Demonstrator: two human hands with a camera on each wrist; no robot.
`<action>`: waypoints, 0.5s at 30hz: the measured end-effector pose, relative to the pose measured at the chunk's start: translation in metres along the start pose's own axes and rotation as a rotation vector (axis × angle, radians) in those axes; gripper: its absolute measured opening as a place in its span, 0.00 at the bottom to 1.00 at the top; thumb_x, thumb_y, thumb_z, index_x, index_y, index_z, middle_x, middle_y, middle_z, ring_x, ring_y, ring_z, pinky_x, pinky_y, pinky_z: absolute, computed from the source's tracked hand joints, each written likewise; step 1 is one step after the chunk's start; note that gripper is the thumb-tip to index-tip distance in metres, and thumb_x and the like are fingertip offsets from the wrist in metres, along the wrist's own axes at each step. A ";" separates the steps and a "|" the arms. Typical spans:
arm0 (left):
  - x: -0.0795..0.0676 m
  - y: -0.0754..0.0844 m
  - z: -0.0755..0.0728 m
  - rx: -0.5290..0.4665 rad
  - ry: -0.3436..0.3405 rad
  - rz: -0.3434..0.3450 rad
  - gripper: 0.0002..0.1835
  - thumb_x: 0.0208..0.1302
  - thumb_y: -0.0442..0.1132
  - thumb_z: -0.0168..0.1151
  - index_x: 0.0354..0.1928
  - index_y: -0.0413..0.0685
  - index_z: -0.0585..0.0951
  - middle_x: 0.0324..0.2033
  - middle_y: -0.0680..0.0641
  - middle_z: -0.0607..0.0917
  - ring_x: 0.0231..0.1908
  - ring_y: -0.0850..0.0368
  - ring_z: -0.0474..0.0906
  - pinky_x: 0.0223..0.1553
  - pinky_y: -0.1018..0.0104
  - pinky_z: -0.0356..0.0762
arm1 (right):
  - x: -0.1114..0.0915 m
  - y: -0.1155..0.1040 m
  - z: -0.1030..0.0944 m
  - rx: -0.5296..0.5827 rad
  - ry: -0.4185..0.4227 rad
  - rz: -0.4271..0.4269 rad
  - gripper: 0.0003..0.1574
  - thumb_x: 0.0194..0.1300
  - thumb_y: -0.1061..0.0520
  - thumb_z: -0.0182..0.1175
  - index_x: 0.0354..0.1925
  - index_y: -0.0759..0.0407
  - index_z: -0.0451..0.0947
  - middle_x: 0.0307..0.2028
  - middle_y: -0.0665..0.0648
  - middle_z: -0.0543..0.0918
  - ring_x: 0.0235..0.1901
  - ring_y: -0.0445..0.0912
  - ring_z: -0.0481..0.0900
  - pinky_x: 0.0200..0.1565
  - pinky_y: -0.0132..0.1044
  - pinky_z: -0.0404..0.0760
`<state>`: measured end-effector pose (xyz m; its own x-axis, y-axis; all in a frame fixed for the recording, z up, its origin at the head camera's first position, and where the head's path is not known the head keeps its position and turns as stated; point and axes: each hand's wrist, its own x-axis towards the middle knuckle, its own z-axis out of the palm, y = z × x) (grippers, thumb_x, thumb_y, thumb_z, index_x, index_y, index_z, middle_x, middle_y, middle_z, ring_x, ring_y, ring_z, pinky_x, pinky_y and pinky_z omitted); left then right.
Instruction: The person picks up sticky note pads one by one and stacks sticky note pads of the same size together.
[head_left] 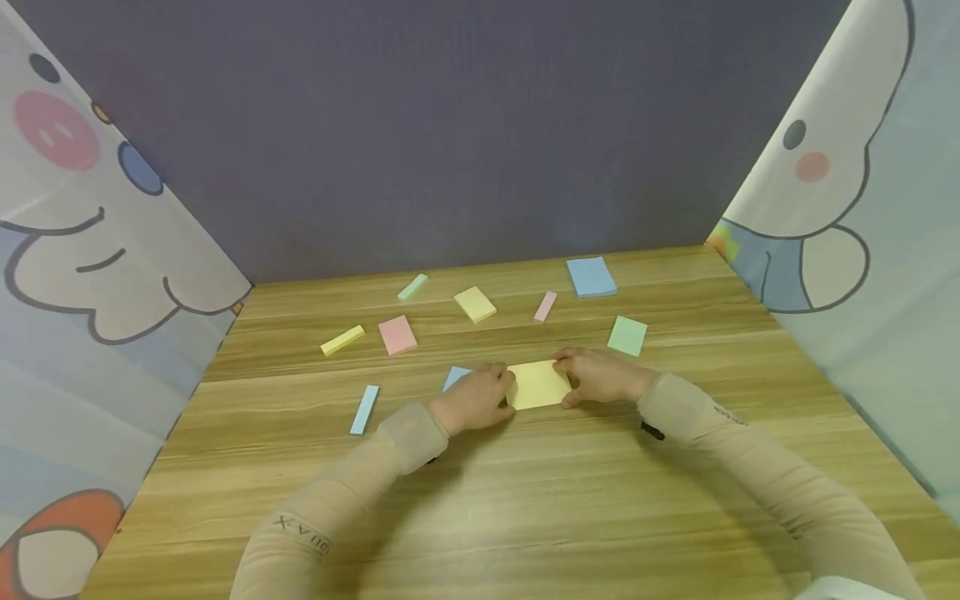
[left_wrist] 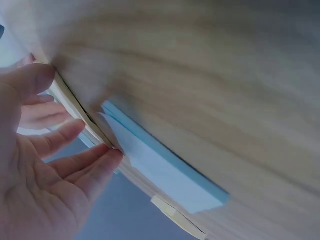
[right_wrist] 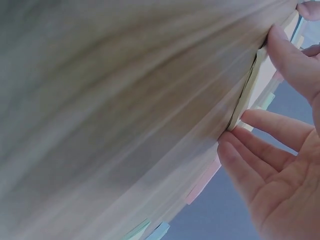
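Note:
A rectangular yellow sticky note pad (head_left: 538,385) lies low over the table between both hands. My left hand (head_left: 474,398) grips its left end, thumb at the near side and fingertips at the far corner. My right hand (head_left: 603,377) holds the right end the same way. In the right wrist view, fingertips and thumb meet the edge of the yellow pad (right_wrist: 246,92). Just beyond the left hand is a blue sticky note pad (head_left: 455,377), partly hidden by it. The left wrist view has this blue pad (left_wrist: 165,162) beside the fingertips.
Farther back lie a pink pad (head_left: 397,335), a smaller yellow pad (head_left: 475,304), a large blue pad (head_left: 592,277) and a green pad (head_left: 627,335). Narrow strips are scattered about, including a light blue one (head_left: 364,409) at left. A dark panel (head_left: 480,142) stands behind the table.

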<state>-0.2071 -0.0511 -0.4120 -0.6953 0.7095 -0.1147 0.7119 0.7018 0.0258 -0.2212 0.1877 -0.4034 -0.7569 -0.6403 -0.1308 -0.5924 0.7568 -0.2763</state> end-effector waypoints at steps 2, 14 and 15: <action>0.000 -0.002 0.000 -0.001 -0.008 0.004 0.26 0.61 0.53 0.57 0.54 0.41 0.71 0.57 0.40 0.72 0.53 0.49 0.73 0.49 0.67 0.77 | 0.000 0.000 0.000 -0.001 0.002 0.001 0.43 0.50 0.44 0.67 0.57 0.68 0.70 0.60 0.67 0.68 0.57 0.61 0.69 0.55 0.54 0.71; 0.000 -0.004 0.002 -0.046 -0.014 -0.023 0.31 0.60 0.57 0.56 0.58 0.42 0.70 0.61 0.38 0.68 0.59 0.45 0.68 0.54 0.60 0.74 | -0.002 -0.003 -0.001 -0.053 -0.020 -0.004 0.43 0.52 0.42 0.65 0.58 0.67 0.69 0.61 0.67 0.66 0.58 0.60 0.68 0.56 0.53 0.71; 0.001 -0.004 0.002 -0.041 -0.016 -0.024 0.31 0.60 0.57 0.56 0.58 0.42 0.70 0.61 0.38 0.68 0.59 0.44 0.68 0.54 0.60 0.74 | -0.003 -0.004 -0.001 -0.056 -0.019 -0.004 0.43 0.52 0.42 0.65 0.58 0.67 0.69 0.61 0.67 0.66 0.58 0.60 0.68 0.56 0.53 0.71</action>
<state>-0.2104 -0.0534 -0.4141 -0.7103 0.6914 -0.1317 0.6900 0.7210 0.0636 -0.2175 0.1868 -0.4009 -0.7492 -0.6456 -0.1479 -0.6108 0.7598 -0.2228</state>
